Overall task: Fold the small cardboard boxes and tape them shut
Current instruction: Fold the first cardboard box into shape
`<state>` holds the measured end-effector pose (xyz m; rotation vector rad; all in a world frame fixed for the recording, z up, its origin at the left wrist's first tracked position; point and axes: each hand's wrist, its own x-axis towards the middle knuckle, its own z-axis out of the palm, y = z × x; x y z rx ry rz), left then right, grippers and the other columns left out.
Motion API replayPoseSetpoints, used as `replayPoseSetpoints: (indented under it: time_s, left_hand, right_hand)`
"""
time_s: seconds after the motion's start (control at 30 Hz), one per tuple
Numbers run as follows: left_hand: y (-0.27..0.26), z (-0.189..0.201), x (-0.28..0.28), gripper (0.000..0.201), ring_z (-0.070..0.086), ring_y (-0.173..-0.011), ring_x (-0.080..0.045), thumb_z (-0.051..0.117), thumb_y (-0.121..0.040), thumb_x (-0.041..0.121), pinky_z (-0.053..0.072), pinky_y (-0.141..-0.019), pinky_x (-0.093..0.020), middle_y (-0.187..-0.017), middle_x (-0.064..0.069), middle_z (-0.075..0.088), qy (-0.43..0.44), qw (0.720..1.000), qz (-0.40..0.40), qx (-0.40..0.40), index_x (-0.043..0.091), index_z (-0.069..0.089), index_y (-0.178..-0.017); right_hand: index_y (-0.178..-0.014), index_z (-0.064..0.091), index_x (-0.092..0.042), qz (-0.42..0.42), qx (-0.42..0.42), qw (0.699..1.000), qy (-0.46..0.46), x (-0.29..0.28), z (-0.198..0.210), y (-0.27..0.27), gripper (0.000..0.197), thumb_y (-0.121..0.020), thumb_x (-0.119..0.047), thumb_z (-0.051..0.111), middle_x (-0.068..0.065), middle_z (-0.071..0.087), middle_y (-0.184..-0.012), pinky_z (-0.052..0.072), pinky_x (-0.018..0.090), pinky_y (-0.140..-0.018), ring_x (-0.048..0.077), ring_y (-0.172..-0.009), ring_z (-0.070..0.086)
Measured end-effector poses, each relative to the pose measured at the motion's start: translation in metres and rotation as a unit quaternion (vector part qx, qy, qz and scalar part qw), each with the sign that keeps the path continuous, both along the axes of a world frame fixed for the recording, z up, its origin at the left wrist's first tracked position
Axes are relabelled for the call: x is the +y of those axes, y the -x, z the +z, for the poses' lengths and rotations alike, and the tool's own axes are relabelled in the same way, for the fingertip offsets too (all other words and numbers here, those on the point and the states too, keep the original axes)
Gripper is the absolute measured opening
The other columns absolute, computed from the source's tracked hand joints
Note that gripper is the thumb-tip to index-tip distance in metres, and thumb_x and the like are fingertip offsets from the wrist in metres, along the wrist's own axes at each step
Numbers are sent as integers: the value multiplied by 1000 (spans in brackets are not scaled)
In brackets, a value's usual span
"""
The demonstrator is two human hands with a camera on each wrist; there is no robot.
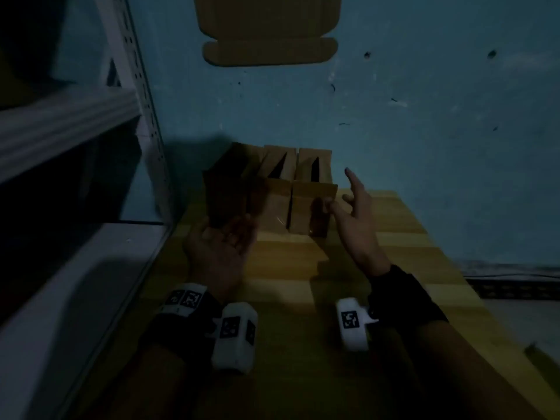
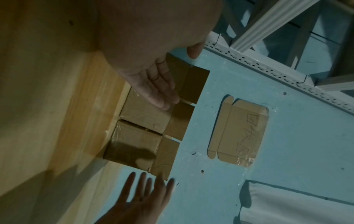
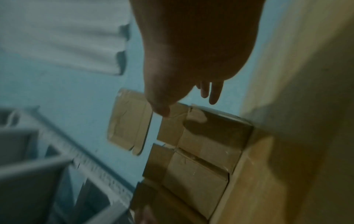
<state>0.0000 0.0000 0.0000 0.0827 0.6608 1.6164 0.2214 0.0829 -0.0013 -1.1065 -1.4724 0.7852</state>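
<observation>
Two hands flank the row of boxes [image 1: 272, 204], and neither grips anything. Nearest us, the left hand [image 1: 225, 241] sits palm up, fingers straight and relaxed, at the near left corner of the row, probably nudging it square. On the row's right end the right hand [image 1: 351, 213] is spread, fingers fanned out and released; whether a fingertip brushes the end box I can't tell.

Between them stands the row itself, on the far end of the wooden table [image 1: 303, 298], pushed up against the blue wall [image 1: 424, 116] – likely parked there as finished work, out of the way. Plain brown cardboard, matte and stiff, with sharp creases; glossy clear tape glints on the seams in the left wrist view. Behind the front boxes, further ones lean with dark gaps showing.

Beyond the row, higher on the wall, a flat unfolded box blank [image 1: 268, 31] is taped up, with handwriting on it.
</observation>
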Motion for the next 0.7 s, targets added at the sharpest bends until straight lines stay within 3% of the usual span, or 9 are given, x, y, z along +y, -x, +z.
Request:
replayPoseSetpoints:
  time_s: [0.1,0.2,0.27,0.4,0.5,0.6,0.7]
  left_hand:
    - [0,0,0,52,68,-100,-33,55,-92,43,56,-81,-43,-104,-20,72,5,1000,10,-16,-2,60,-116]
    - [-2,-1,0,56,63,-113,-36,57,-90,43,55,-85,-44,-119,-21,67,0,999,10,-34,-1,57,-125]
    - [-2,0,0,56,63,-113,-37,56,-90,44,54,-88,-43,-116,-21,68,-1,999,-2,-36,-3,59,-121]
    - [-4,0,0,52,67,-101,-35,57,-89,44,53,-91,-41,-101,-21,72,0,1000,-4,-24,-3,62,-110]
    - [-6,-2,0,51,66,-104,-37,54,-92,41,52,-91,-43,-107,-23,70,-2,999,-13,-29,-4,59,-114]
    - [-9,-4,-1,54,62,-110,-37,51,-91,43,49,-96,-42,-113,-26,67,-15,997,-57,-43,-5,59,-114]
    - [-17,-7,0,66,55,-118,-40,48,-88,53,45,-95,-49,-119,-29,63,-23,990,-120,-67,-3,55,-123]
  right_hand:
    - [-147,43,-32,-11,-152,987,-46,4,5,6,60,-93,-31,69,7,29,-153,41,40,-111,23,-138,37]
    - [-121,60,-21,-28,-151,986,-62,5,5,9,34,-89,-27,72,7,49,-131,51,42,-101,21,-121,50]
    - [-104,66,-22,-53,-146,982,-104,6,6,6,14,-90,-21,71,2,62,-113,53,45,-95,18,-110,57]
    - [-93,72,-15,-64,-65,992,-87,4,10,-10,4,-94,-16,68,0,73,-99,56,45,-94,18,-100,69]
    - [-88,68,-12,-66,22,995,-70,-9,12,-26,10,-97,-10,65,4,72,-88,60,42,-84,21,-90,71]
    - [-93,65,-1,-67,138,987,-46,-27,13,-43,7,-98,-5,61,11,70,-88,61,35,-76,23,-88,71]
    - [-89,65,-6,-84,190,978,-19,-47,14,-58,12,-99,-3,58,9,70,-88,61,32,-74,22,-86,71]
